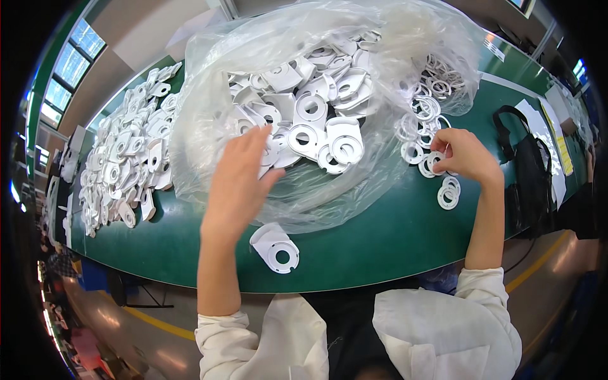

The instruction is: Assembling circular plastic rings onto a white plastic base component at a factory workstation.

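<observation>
My left hand (239,174) reaches to the near left edge of a heap of white plastic brackets (310,107) in a clear plastic bag (202,145). Its fingers are stretched out with the thumb apart, and I see nothing held in it. Thumb and fingers of my right hand (467,155) pinch a flat white ring (434,163) beside other loose rings (411,152). A few stacked rings (449,193) lie just below that hand. A single white bracket (274,247) with a round hole lies on the green table near its front edge, apart from both hands.
Another large pile of white brackets (123,152) covers the left of the green table (373,244). More rings (441,76) sit in clear plastic at the back right. A black bag with a strap (529,164) and papers (550,142) lie at the right end.
</observation>
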Demonstrator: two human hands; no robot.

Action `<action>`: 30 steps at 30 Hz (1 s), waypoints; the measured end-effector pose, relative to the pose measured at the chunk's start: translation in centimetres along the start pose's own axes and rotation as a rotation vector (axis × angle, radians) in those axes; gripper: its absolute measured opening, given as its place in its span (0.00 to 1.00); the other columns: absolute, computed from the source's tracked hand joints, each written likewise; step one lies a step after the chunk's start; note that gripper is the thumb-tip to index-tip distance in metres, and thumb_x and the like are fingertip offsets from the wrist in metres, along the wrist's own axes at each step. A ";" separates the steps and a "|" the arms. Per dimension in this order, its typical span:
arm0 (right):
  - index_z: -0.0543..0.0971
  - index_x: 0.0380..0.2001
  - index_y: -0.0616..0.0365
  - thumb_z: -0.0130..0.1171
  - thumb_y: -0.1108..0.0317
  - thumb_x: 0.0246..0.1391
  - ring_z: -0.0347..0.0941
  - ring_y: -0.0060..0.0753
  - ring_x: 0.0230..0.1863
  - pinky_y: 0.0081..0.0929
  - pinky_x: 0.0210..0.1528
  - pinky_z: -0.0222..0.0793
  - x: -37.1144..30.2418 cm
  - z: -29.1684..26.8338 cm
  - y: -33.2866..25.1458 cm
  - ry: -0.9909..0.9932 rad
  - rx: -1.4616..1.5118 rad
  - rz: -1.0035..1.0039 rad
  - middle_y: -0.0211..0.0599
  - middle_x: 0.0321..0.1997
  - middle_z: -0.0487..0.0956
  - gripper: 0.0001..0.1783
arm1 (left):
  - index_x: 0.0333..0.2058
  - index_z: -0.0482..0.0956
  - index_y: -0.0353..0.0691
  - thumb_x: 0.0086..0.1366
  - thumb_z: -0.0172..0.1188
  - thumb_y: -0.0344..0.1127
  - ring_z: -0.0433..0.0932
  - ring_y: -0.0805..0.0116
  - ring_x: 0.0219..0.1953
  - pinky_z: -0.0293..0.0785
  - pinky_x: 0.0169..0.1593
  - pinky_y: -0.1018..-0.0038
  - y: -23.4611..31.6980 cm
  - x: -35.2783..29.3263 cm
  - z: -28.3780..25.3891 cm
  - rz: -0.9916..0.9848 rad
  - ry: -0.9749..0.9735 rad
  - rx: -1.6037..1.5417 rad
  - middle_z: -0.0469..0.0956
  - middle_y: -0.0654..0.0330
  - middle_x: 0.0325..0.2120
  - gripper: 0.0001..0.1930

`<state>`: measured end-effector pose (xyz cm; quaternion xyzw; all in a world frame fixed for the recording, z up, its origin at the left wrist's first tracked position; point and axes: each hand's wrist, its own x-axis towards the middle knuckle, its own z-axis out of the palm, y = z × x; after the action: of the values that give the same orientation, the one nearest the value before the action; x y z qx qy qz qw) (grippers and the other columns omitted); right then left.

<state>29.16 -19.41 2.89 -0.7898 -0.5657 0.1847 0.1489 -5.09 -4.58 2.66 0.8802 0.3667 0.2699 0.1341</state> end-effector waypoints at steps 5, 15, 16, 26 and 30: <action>0.73 0.24 0.63 0.67 0.76 0.34 0.66 0.22 0.25 0.22 0.27 0.63 0.0 -1.0 -0.2 0.042 0.090 -0.038 0.30 0.21 0.71 0.13 | 0.59 0.65 0.39 0.46 0.67 0.25 0.68 0.51 0.54 0.63 0.58 0.65 -1.5 -0.4 1.4 0.025 -0.214 0.405 0.68 0.49 0.55 0.38; 0.75 0.28 0.57 0.70 0.79 0.37 0.74 0.31 0.32 0.25 0.33 0.70 0.6 4.8 -6.2 0.907 0.327 -0.816 0.36 0.31 0.77 0.15 | 0.63 0.57 0.42 0.66 0.53 0.36 0.70 0.63 0.55 0.70 0.56 0.57 4.6 0.5 2.0 -0.403 -0.311 -1.739 0.67 0.57 0.57 0.28; 0.76 0.28 0.57 0.71 0.78 0.37 0.75 0.34 0.32 0.26 0.34 0.70 0.5 5.6 -6.7 0.849 0.291 -0.889 0.36 0.32 0.77 0.14 | 0.63 0.56 0.42 0.68 0.50 0.39 0.71 0.62 0.55 0.71 0.56 0.56 5.1 0.0 3.0 -0.501 -0.395 -1.827 0.67 0.58 0.56 0.27; 0.80 0.32 0.58 0.66 0.70 0.47 0.77 0.36 0.39 0.28 0.39 0.72 0.9 6.3 -6.1 0.607 0.354 -0.840 0.36 0.38 0.81 0.08 | 0.59 0.58 0.39 0.73 0.41 0.41 0.79 0.60 0.45 0.81 0.41 0.63 4.5 -2.0 6.7 -0.625 -0.489 -1.722 0.72 0.52 0.51 0.20; 0.80 0.33 0.61 0.65 0.71 0.47 0.75 0.34 0.34 0.29 0.37 0.71 2.4 3.2 -2.4 0.594 0.384 -0.378 0.35 0.34 0.80 0.09 | 0.59 0.58 0.37 0.73 0.41 0.42 0.80 0.58 0.41 0.80 0.35 0.67 4.0 -2.2 6.3 -0.646 -0.434 -1.722 0.72 0.50 0.52 0.21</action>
<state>26.32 -16.32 0.83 -0.6485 -0.5887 0.0200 0.4821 -0.47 -9.16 -1.62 0.3653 0.2345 0.2280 0.8715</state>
